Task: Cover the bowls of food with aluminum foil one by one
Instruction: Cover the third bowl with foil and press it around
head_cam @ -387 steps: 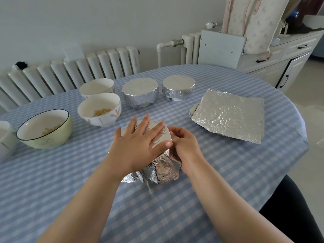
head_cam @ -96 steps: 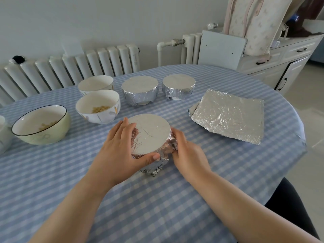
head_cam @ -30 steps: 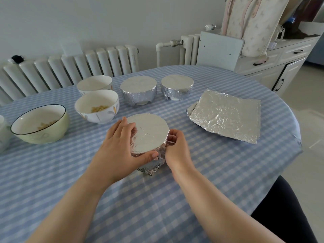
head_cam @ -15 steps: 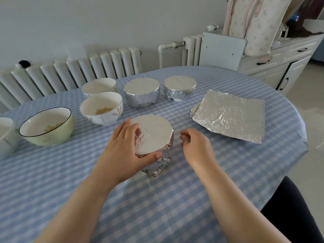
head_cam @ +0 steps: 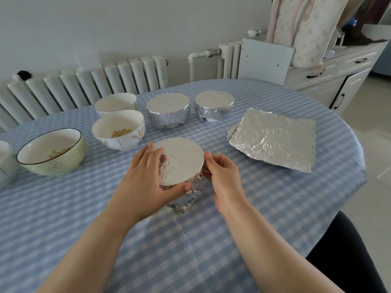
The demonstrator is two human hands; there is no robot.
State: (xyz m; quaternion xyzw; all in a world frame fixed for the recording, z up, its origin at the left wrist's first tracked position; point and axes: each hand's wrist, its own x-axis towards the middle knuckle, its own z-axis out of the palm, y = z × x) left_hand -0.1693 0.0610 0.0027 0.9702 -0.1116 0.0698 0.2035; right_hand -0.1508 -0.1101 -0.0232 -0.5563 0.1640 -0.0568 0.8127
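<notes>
Bowl in hand: a bowl wrapped in crinkled aluminium foil (head_cam: 179, 163), centre of the frame on the blue-and-white checked tablecloth (head_cam: 63, 208), its foil top flat and smooth, a loose crumpled flap hanging at its lower front.
Left hand (head_cam: 146, 182): curved round the bowl's left side, fingers on the rim, thumb pressed along the front edge; it grips the wrapped bowl.
Right hand (head_cam: 222, 174): at the bowl's right edge, fingers curled in against the foil skirt; it seems to pinch or press it, though the actual contact is hidden.
Done already: two foil-covered bowls (head_cam: 168, 111) in the upper middle.
Still open: a white bowl with yellow grains (head_cam: 118, 129) left of centre, a plain white bowl (head_cam: 116, 103) behind it, a pale green dark-rimmed bowl (head_cam: 51, 151) at the left.
Foil supply: a stack of square foil sheets (head_cam: 273, 138) at the right.
Doing it well: probably steady the bowl with the left hand, work the right round the rim pressing the skirt flat, then tuck in the loose front flap without denting the top.
</notes>
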